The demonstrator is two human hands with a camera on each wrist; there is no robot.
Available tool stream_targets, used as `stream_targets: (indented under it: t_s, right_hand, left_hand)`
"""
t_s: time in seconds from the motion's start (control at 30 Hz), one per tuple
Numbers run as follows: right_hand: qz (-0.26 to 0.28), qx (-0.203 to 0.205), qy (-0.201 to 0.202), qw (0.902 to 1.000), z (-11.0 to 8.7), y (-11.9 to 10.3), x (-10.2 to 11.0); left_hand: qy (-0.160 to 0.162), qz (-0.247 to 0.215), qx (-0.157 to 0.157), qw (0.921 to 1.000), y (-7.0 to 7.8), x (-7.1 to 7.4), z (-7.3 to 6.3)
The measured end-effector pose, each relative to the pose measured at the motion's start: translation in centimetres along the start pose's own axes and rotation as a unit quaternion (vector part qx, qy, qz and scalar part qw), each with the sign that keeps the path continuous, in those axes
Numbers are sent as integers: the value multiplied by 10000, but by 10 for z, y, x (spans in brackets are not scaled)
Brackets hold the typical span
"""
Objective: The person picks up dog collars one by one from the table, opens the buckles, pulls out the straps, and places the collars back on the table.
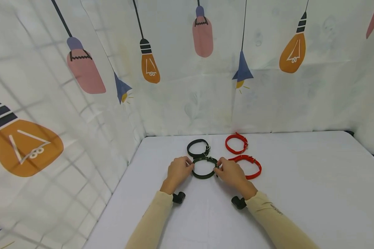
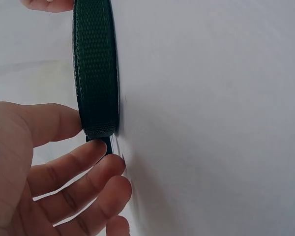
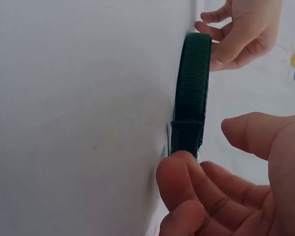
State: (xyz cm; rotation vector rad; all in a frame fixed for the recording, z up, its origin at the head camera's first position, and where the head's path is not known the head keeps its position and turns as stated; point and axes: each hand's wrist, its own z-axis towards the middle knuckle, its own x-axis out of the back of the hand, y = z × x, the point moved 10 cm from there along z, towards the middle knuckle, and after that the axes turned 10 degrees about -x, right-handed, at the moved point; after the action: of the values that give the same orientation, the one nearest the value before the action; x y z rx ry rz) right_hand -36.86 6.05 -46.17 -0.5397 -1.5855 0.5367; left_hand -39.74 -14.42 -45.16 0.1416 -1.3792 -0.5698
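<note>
A dark green woven collar (image 1: 204, 176), buckled into a ring, stands on its edge on the white table. At its left side is my left hand (image 1: 178, 172); in the left wrist view the thumb (image 2: 59, 123) meets its upper edge and the forefinger is at its outer face. My right hand (image 1: 233, 174) is at the ring's right side. In the right wrist view its fingertips (image 3: 174, 174) touch the outer face near a keeper loop, while the thumb stands apart from the band.
Just behind the green ring lies a black buckled collar (image 1: 190, 148). Two red collars, a farther one (image 1: 227, 144) and a nearer one (image 1: 259, 169), lie to the right, the nearer partly behind my right hand. A white printed cloth (image 1: 187, 103) hangs behind the table (image 1: 314, 193).
</note>
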Motion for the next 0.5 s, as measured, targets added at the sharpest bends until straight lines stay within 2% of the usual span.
stream_targets:
  t_s: [0.3,0.5]
  right_hand:
    - [-313,-351,293,9985,7,-2,-4]
    - [-136,-411,205,9989,10,-4,-5]
  left_hand:
    - [-141,-25,90,9999,1,-3,0]
    - [-94,-49,20,9999,4,-2,1]
